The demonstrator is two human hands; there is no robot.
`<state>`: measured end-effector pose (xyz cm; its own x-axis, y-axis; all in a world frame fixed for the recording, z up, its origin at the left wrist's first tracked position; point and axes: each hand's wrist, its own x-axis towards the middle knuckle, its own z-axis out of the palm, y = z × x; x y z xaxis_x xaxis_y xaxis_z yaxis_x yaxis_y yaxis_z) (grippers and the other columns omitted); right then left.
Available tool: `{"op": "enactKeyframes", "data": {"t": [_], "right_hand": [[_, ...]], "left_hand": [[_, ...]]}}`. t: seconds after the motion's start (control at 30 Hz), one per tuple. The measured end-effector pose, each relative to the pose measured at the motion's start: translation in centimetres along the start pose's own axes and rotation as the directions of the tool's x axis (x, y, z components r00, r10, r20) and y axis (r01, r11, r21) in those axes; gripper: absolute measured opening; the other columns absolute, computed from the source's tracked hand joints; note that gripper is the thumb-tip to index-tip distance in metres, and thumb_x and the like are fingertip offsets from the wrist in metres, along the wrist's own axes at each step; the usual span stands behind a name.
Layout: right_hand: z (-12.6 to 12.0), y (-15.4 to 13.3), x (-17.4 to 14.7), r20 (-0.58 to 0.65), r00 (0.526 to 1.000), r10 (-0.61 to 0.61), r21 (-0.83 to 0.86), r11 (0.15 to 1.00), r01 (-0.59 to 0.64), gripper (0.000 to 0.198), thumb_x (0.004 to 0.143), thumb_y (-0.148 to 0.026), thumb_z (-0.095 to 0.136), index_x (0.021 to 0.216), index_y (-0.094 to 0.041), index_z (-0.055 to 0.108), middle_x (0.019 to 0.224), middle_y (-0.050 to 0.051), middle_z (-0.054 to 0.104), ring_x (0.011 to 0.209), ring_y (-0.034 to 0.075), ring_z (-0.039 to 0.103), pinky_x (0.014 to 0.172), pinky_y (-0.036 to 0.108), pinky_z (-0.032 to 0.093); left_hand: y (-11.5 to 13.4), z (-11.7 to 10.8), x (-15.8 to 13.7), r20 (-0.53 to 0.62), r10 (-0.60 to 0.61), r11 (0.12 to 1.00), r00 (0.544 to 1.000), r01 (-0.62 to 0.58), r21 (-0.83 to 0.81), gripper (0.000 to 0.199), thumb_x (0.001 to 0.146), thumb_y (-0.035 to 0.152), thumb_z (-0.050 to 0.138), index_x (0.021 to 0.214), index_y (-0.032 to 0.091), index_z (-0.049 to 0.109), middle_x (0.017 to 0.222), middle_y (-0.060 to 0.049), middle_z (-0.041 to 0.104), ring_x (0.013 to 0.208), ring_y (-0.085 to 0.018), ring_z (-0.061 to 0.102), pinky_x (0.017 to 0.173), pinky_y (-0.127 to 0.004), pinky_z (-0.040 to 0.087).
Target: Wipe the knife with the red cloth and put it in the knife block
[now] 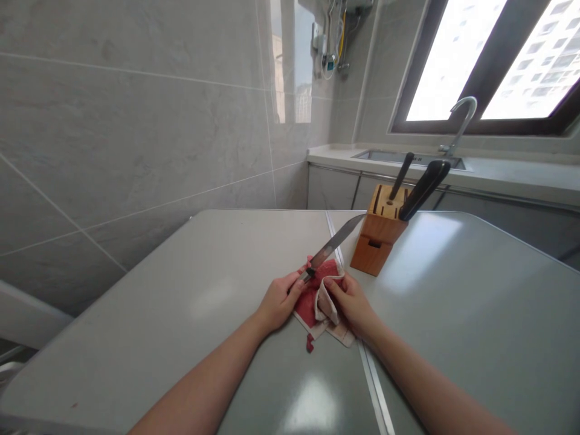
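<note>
My left hand (281, 299) is closed round the handle of a knife (336, 240), whose blade points up and to the right, its tip near the wooden knife block. A red and cream cloth (309, 307) lies bunched under the knife's handle end and between my hands. Its folded edge is pinched in my right hand (354, 305), to the right of the handle. Part of the knife's handle is hidden by my left fingers.
Just beyond the blade tip stands the wooden knife block (372, 244), with black-handled utensils (423, 190) in its slots. The light grey table (235, 241) has a metal seam (376, 386). Behind are a counter with a sink (410, 158), a tap (466, 121) and windows; a tiled wall is left.
</note>
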<state>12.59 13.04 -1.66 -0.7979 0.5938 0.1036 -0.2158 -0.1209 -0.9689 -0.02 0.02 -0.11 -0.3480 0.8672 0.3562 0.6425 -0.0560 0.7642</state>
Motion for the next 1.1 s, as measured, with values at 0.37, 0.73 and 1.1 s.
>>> {"op": "enactKeyframes", "data": {"t": [0.37, 0.73, 1.1], "right_hand": [[1.2, -1.2, -0.9, 0.072, 0.990, 0.119, 0.185, 0.974, -0.130, 0.040, 0.071, -0.042, 0.071, 0.102, -0.021, 0.055, 0.070, -0.002, 0.057, 0.058, 0.012, 0.051, 0.056, 0.025, 0.044], [0.8, -0.3, -0.9, 0.050, 0.998, -0.047, -0.219, 0.974, 0.057, 0.031, 0.076, -0.047, 0.063, 0.084, -0.018, 0.055, 0.075, 0.000, 0.057, 0.069, 0.015, 0.052, 0.066, 0.029, 0.042], [0.5, -2.0, -1.0, 0.224, 0.964, -0.146, -0.456, 0.858, 0.236, 0.019, 0.084, -0.035, 0.054, 0.087, -0.017, 0.057, 0.083, 0.003, 0.061, 0.075, 0.017, 0.053, 0.069, 0.029, 0.041]], "left_hand": [[0.3, 0.1, -0.1, 0.097, 0.008, 1.000, 0.995, -0.009, 0.012, 0.042, 0.093, 0.044, 0.029, 0.086, 0.015, 0.058, 0.077, -0.003, 0.058, 0.070, -0.014, 0.050, 0.069, -0.026, 0.039], [0.7, 1.0, 0.0, 0.162, 0.071, 0.997, 0.984, -0.075, 0.019, 0.041, 0.093, 0.043, 0.027, 0.093, 0.016, 0.058, 0.087, -0.006, 0.063, 0.077, -0.017, 0.055, 0.072, -0.028, 0.040], [0.3, 0.9, 0.0, -0.171, -0.040, 0.986, 0.984, 0.011, -0.168, 0.033, 0.083, 0.049, 0.047, 0.092, 0.018, 0.046, 0.086, -0.003, 0.052, 0.078, -0.015, 0.051, 0.070, -0.026, 0.043]]}}
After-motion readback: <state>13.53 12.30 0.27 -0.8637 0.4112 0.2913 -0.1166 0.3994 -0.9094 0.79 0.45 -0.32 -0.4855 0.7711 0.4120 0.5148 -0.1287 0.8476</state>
